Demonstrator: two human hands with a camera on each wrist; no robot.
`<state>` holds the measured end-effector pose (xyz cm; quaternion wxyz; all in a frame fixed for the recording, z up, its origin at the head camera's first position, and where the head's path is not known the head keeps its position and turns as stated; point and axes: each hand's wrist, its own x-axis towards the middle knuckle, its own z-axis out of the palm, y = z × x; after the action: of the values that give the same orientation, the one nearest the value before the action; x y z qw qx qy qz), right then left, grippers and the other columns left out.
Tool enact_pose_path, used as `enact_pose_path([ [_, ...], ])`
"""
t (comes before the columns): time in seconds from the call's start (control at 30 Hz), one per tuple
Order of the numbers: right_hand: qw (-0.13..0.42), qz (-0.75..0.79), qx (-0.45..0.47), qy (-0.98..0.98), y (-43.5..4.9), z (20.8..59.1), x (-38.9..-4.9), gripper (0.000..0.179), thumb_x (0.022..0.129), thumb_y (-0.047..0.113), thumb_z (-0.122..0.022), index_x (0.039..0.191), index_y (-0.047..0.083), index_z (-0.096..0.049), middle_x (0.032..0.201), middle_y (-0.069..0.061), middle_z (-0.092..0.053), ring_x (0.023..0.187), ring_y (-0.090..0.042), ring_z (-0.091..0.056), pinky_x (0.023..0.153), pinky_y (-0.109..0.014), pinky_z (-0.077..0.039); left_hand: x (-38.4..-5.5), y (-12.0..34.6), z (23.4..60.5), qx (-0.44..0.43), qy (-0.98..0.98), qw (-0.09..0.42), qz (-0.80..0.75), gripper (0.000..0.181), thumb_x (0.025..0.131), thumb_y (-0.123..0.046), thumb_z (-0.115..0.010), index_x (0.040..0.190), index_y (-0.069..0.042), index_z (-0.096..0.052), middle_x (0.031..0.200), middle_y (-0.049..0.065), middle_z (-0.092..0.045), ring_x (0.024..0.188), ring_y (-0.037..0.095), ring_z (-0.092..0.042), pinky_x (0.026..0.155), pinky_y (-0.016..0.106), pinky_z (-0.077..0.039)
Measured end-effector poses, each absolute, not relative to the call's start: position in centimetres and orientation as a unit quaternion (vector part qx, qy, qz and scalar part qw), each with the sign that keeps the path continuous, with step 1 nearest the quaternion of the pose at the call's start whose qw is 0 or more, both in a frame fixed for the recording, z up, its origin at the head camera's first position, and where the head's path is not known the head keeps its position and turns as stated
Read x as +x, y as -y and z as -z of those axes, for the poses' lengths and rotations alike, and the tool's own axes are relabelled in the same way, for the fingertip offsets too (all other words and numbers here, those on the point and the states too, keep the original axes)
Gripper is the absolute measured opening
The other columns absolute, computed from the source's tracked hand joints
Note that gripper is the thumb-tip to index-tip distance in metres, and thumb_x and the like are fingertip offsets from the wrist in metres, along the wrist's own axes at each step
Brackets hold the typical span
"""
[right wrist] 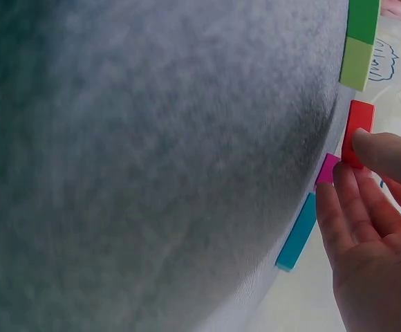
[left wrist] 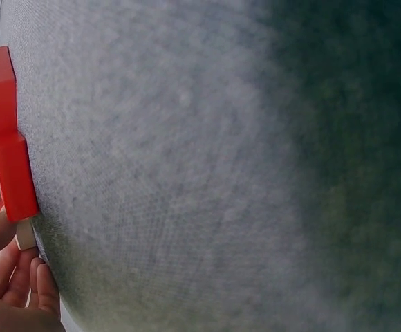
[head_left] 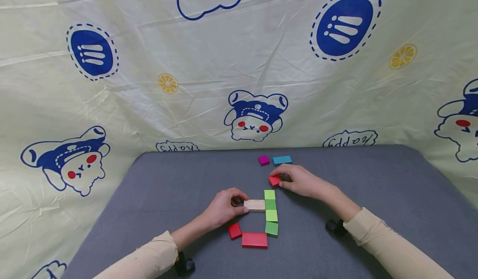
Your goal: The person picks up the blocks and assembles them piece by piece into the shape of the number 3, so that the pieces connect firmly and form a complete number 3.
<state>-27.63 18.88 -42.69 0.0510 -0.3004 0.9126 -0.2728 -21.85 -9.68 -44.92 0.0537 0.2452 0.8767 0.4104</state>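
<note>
My left hand (head_left: 223,207) has its thumb and fingers around the left end of a plain wooden block (head_left: 255,205). That block's right end meets a column of light and darker green blocks (head_left: 270,204). Between thumb and fingertips, my right hand (head_left: 302,182) pinches a small red block (head_left: 274,181) beyond the top of the column. The right wrist view shows the thumb pressed on this red block (right wrist: 359,124). In the left wrist view, the left thumb partly covers the wooden block (left wrist: 25,235) behind a red block (left wrist: 16,176).
Nearer the person, a small red block (head_left: 235,231) touches a long red block (head_left: 254,240) below the green column. A magenta block (head_left: 263,160) and a blue block (head_left: 282,160) lie farther back on the grey table (head_left: 179,179). A printed cloth (head_left: 209,117) hangs behind.
</note>
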Motion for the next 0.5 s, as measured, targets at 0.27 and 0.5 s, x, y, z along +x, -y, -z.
enact_pose_path([
  [0.27, 0.052, 0.270, -0.316, -0.908, -18.1, 43.0, -27.8, 0.032, 0.093, 0.007, -0.067, 0.124, 0.013, -0.066, 0.122, 0.000, -0.062, 0.111, -0.021, -0.054, 0.097, -0.047, -0.045, -21.9, 9.6, 44.9, 0.239, -0.878, 0.059, -0.410, 0.022, 0.086, -0.010, -0.075, 0.108, -0.011, -0.072, 0.098, -0.003, -0.062, 0.088, 0.013, -0.056, 0.078, 0.027, -0.048],
  [0.5, 0.056, 0.265, -0.320, -0.908, -17.6, 43.0, -27.8, 0.032, 0.093, 0.007, -0.067, 0.124, 0.012, -0.066, 0.123, -0.002, -0.062, 0.112, -0.021, -0.055, 0.098, -0.047, -0.044, -21.8, 9.7, 45.0, 0.243, -0.876, 0.054, -0.413, 0.021, 0.086, -0.010, -0.076, 0.107, -0.011, -0.072, 0.097, -0.002, -0.062, 0.088, 0.014, -0.056, 0.078, 0.028, -0.048],
])
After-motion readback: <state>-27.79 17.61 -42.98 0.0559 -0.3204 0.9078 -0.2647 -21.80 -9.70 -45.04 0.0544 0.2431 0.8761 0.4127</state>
